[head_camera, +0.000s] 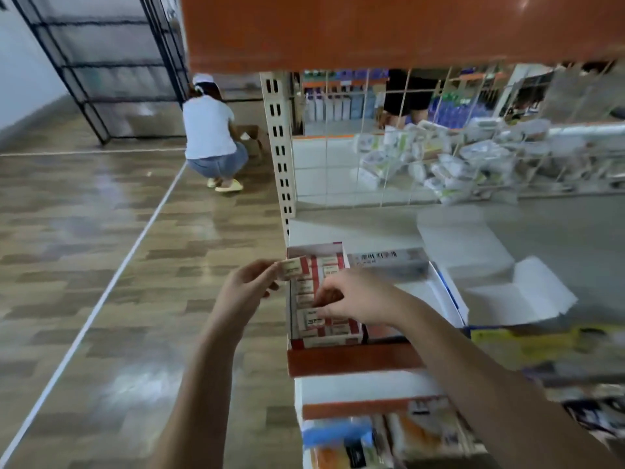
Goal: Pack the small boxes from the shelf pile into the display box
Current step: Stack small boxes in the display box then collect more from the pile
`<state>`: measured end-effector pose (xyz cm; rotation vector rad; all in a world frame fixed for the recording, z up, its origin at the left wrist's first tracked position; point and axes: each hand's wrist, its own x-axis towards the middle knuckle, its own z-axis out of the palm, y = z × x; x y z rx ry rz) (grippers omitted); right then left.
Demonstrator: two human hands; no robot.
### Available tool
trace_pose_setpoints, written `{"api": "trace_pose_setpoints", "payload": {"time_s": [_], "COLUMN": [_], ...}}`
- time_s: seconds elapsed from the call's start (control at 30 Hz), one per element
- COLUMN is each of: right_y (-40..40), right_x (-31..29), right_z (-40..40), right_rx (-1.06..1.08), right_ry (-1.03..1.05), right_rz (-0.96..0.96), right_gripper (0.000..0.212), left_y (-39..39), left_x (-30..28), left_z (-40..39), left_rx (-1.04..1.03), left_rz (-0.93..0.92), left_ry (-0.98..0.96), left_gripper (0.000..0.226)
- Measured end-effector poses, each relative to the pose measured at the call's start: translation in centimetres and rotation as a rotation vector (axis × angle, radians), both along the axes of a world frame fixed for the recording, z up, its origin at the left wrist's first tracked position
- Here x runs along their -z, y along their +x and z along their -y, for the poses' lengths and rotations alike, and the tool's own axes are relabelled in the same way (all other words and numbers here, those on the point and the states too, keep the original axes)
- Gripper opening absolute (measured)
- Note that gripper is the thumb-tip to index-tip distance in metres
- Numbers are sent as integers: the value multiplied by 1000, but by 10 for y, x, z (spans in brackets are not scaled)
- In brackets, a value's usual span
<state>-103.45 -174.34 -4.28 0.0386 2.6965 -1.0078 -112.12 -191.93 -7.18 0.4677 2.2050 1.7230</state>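
Note:
A red-and-white display box (314, 250) stands open at the left end of the shelf, with several small red-and-white boxes (329, 265) lined up inside. My left hand (245, 292) holds one small box (291, 268) by its end, just over the display box's left wall. Reaching in from the right, my right hand (355, 297) has its curled fingers on a small box (313, 319) near the front of the display box; whether they grip or only press it is unclear.
An open white carton (490, 282) with raised flaps sits right of the display box. An orange shelf (389, 28) hangs overhead, a slotted upright (279, 147) stands behind. A person (213, 137) crouches on the wooden floor at the back. Packaged goods (389, 434) fill the lower shelf.

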Motion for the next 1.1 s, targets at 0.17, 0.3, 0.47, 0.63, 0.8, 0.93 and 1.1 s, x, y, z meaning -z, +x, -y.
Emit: {"api": "trace_pose_setpoints", "payload": {"time_s": [0.17, 0.3, 0.47, 0.63, 0.8, 0.93, 1.1], "right_y": [0, 0, 5, 17, 34, 42, 44], "right_x": [2, 7, 11, 7, -2, 3, 11], "right_z": [13, 17, 18, 15, -16, -26, -22], "right_rx": [-29, -66, -54, 16, 296, 375, 376], "right_ry": [53, 124, 140, 140, 118, 169, 191], "right_rz": [24, 9, -48, -161, -250, -155, -91], "right_gripper": [18, 18, 19, 20, 14, 18, 18], "left_y": [4, 8, 11, 13, 16, 24, 25], "left_x": [1, 5, 9, 3, -10, -13, -16], "left_z": [5, 13, 18, 15, -6, -32, -45], "left_rx": [21, 39, 31, 121, 322, 450, 491], "left_rz": [1, -12, -17, -94, -155, -318, -478], "left_ry": [19, 16, -4, -45, -212, -463, -638], "left_gripper": [25, 23, 21, 13, 9, 11, 19]}}
